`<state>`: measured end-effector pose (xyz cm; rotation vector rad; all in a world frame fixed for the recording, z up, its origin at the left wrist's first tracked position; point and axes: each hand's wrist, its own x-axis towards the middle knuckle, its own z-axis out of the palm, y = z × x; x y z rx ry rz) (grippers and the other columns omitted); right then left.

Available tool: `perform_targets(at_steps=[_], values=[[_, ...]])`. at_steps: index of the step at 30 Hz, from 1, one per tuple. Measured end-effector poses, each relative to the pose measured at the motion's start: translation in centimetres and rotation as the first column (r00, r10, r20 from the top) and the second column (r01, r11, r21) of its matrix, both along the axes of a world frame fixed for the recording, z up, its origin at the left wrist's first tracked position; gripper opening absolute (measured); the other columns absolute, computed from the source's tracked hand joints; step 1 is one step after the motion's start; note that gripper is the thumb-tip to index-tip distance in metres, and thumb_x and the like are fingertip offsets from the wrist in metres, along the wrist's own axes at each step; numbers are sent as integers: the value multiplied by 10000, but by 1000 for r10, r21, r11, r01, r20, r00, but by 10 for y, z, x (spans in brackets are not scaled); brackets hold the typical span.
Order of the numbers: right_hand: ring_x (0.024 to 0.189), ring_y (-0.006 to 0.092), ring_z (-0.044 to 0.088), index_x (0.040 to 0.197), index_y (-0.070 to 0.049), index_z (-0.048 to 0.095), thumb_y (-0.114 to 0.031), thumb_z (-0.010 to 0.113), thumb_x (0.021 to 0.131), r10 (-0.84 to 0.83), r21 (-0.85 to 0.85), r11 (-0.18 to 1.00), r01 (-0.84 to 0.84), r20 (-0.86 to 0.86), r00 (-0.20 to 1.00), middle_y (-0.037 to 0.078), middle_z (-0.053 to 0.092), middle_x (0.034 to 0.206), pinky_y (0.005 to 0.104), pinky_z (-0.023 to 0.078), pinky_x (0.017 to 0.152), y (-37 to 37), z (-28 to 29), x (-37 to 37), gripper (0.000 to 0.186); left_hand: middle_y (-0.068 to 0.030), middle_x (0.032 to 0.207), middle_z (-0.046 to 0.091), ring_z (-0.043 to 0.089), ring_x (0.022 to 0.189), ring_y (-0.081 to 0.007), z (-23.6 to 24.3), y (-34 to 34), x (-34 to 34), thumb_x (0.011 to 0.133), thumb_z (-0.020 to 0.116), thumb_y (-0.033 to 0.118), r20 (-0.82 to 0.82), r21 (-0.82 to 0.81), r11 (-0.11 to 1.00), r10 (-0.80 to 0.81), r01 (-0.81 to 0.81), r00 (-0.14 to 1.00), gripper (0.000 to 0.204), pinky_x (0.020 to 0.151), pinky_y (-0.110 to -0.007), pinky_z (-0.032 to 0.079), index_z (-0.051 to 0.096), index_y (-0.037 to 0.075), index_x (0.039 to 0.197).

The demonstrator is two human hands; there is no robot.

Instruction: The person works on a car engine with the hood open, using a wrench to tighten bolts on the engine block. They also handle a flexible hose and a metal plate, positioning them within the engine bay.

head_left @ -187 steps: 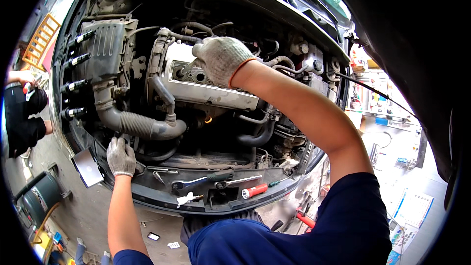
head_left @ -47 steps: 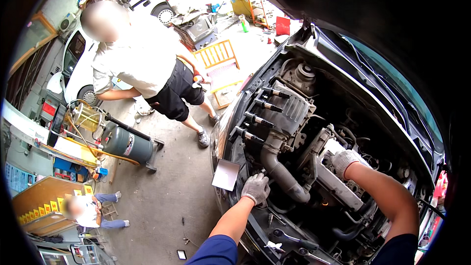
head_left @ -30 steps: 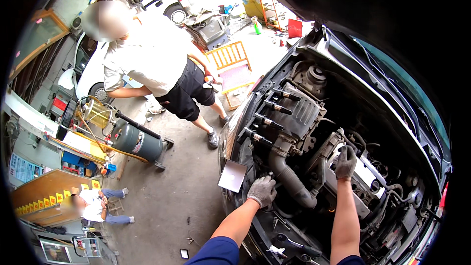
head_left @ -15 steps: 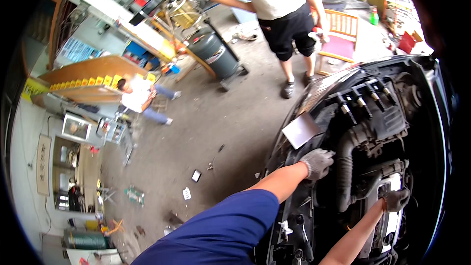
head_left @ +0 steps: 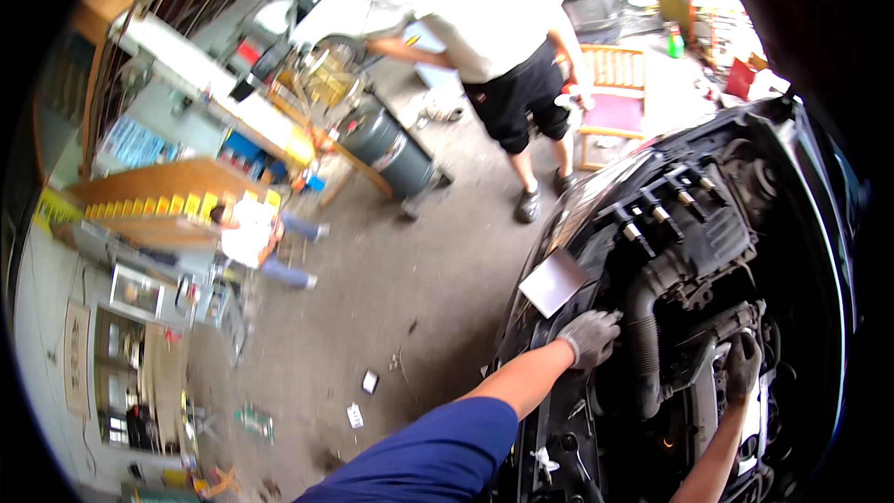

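My left hand [head_left: 590, 340], in a grey knit glove, rests at the car's front inner edge, left of the ribbed intake hose [head_left: 643, 335]; its fingers are curled, their contents unclear. Closer to the engine's middle, my right hand [head_left: 742, 365], gloved too, bends its fingers at the silver valve cover [head_left: 754, 419]; whatever it grips is hidden. Several black ignition coils [head_left: 659, 210] lie in a row beside the air filter box [head_left: 724, 237]. A pale square box [head_left: 552, 281] sits on the front edge, and wrenches [head_left: 577, 456] lie lower along it.
A co-worker [head_left: 494, 37] in white shirt and black shorts stands beyond the car's front corner, by a wooden chair [head_left: 612, 112] and a grey wheeled tank [head_left: 386, 149]. Another person [head_left: 250, 228] sits farther left. Small items, including a dark-edged rectangle [head_left: 370, 382], lie on the concrete floor [head_left: 372, 298].
My view has swung left, bringing more of the workshop in and shifting the engine rightward and down. My right hand has shifted about on the engine top; my left stays at the front edge.
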<state>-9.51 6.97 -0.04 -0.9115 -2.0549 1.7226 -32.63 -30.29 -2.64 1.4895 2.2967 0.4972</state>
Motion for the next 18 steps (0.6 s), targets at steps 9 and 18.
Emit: perform_targets(at_steps=[9, 18], values=[[842, 164, 649, 1262, -41, 756, -290, 581, 1214, -912, 84, 302, 950, -264, 314, 29, 765, 964, 332, 533, 785, -15, -50, -30, 308, -195, 1160, 701, 685, 1138, -388, 7, 10, 6, 927, 699, 194, -82, 42, 999, -15, 18, 996, 164, 1016, -508, 553, 723, 59, 1017], [696, 92, 598, 1183, -13, 800, -83, 695, 1038, 170, -126, 979, -161, 63, 983, -4, 699, 868, 288, 484, 615, -13, 44, 1, 193, -198, 1171, 694, 682, 1118, -389, -2, 2, 7, 928, 707, 202, -150, 159, 987, 6, 18, 989, 181, 1006, -510, 550, 708, 56, 1035]])
